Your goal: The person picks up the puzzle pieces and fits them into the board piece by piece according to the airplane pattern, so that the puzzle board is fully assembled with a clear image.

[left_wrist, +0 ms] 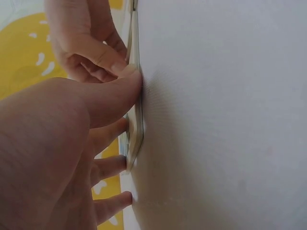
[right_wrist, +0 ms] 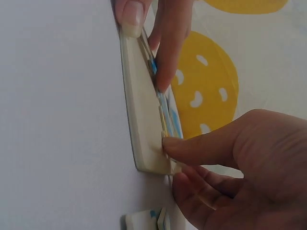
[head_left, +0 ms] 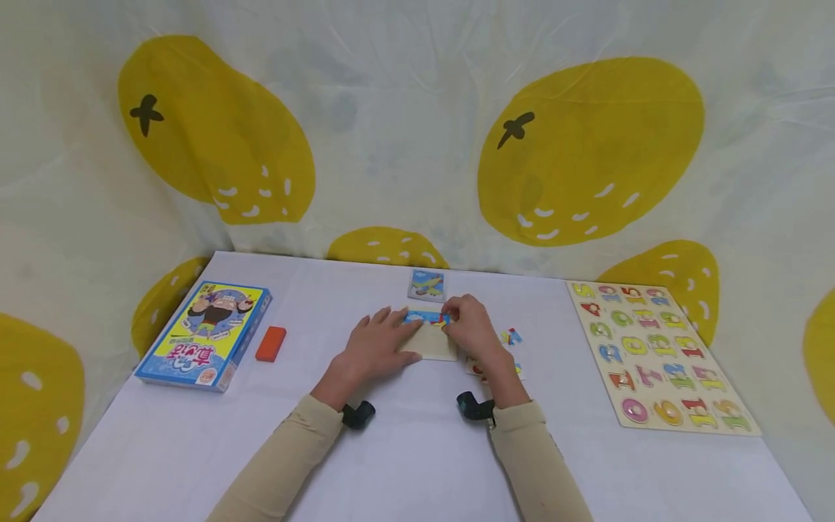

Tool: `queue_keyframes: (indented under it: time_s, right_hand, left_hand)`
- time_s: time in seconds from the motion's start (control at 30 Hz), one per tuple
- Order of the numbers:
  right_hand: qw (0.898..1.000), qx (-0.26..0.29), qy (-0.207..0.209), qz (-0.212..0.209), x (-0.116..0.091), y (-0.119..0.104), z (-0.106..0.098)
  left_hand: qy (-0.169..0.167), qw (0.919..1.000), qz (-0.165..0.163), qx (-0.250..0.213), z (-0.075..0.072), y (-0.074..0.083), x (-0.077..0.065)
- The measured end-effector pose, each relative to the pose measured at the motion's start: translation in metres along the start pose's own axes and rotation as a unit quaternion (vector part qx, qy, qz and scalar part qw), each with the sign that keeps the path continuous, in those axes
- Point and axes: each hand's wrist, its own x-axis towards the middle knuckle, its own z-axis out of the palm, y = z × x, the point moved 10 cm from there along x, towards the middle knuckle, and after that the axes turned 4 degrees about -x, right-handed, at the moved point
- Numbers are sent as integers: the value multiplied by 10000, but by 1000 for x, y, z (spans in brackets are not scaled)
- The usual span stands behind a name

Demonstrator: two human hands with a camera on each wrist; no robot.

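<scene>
A small wooden puzzle board (head_left: 438, 349) lies on the white table, with blue sky pieces (head_left: 422, 317) along its far side. My left hand (head_left: 378, 344) rests on the board's left side, fingers spread; its thumb (left_wrist: 117, 93) presses the near edge. At the far right corner, my right hand (head_left: 471, 330) pinches a colourful puzzle piece (head_left: 446, 319) between thumb and fingers, down against the board. In the right wrist view, the fingers partly hide that piece. Just beyond the board is an airplane picture tile (head_left: 427, 285).
Loose puzzle pieces (head_left: 512, 336) lie right of the board, some partly under my right wrist. A blue and yellow game box (head_left: 202, 333) and a red block (head_left: 270, 344) are at left. A wooden number board (head_left: 659, 355) lies at right. A fruit-patterned cloth (head_left: 404, 145) hangs behind.
</scene>
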Motion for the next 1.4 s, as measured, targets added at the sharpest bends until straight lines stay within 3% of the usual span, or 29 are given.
queue_keyframes:
  time_s: [0.3,0.5,0.83,1.4]
  right_hand:
    - [9998,-26,188,-55,0,4,-3]
    - [9999,11,139,-41,1,6,-2]
    - [9993,301,82,218,2,16,-1]
    - [9972,526,-528,1,-21,28,-16]
  left_hand:
    - [95,9998,97,-155,-3,-1,-1]
    - [25,9992,87,-385,-3,-10,0]
    - [-27,9977,87,-677,1,-21,4]
    - [11,9980,25,-630,-4,-20,-2]
